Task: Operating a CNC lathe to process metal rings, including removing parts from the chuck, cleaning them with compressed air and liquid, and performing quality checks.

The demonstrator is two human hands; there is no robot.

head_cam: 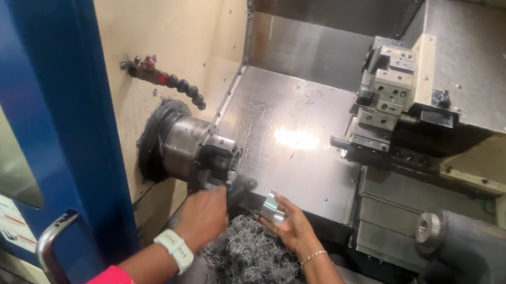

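Observation:
I look into an open lathe enclosure. My left hand (204, 215), with a white watch on its wrist, is closed around a dark tool right under the steel chuck (199, 150) on the left wall. My right hand (290, 225) holds a small shiny metal part (272, 206) a short way right of the chuck, fingers wrapped under it. Both sleeves are pink. A tangled heap of grey metal swarf (252, 266) lies between my forearms.
The blue sliding door (33, 89) with a metal handle (49, 245) stands open at left. A segmented coolant hose (170, 79) juts from the beige wall. The tool turret (389, 97) sits at upper right, the tailstock (438, 230) at right.

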